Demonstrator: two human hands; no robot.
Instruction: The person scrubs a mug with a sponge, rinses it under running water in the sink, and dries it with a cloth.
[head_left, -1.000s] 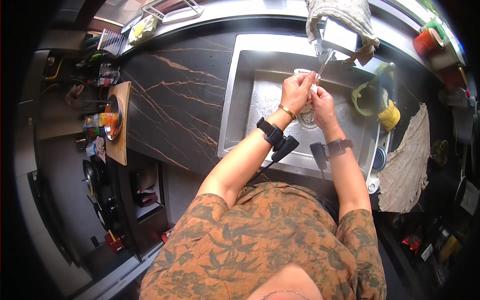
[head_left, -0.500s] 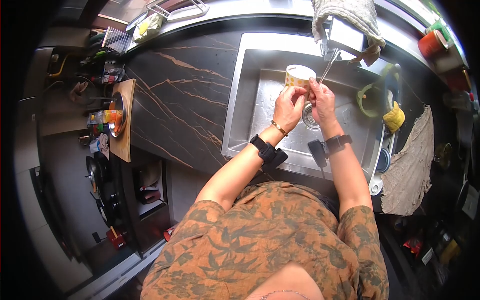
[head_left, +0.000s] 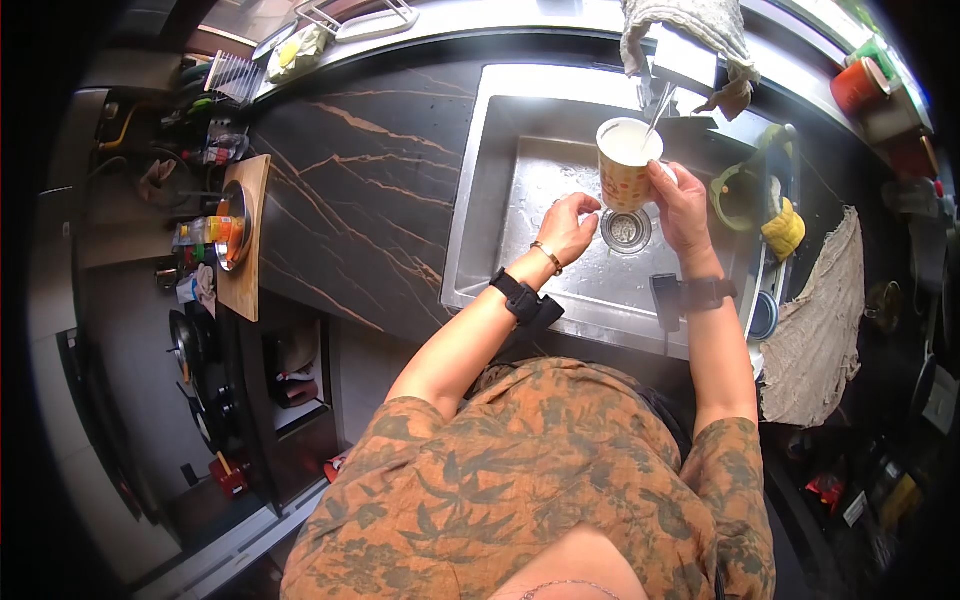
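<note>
My right hand (head_left: 682, 205) grips a white mug (head_left: 626, 178) with coloured spots at its right side, over the sink. The mug stands nearly upright in the air, its white inside turned up towards me. A thin shiny streak (head_left: 660, 106) runs from beside the tap down into the mug; I cannot tell whether it is water or a utensil. Just left of the mug is my left hand (head_left: 568, 230), holding nothing, with fingers bent and thumb a little apart. The round drain (head_left: 626, 231) shows below the mug in the wet steel sink (head_left: 500, 250).
A cloth (head_left: 690, 22) hangs over the tap. Right of the sink are a greenish strainer (head_left: 735, 198), a yellow cloth (head_left: 786, 232) and a grey rag (head_left: 822, 325). Dark veined counter (head_left: 370, 190) extends left to a wooden board (head_left: 250, 240) with a pan.
The mug has moved right and towards me, carried by my right hand. My left hand has come away from it, slightly left and down.
</note>
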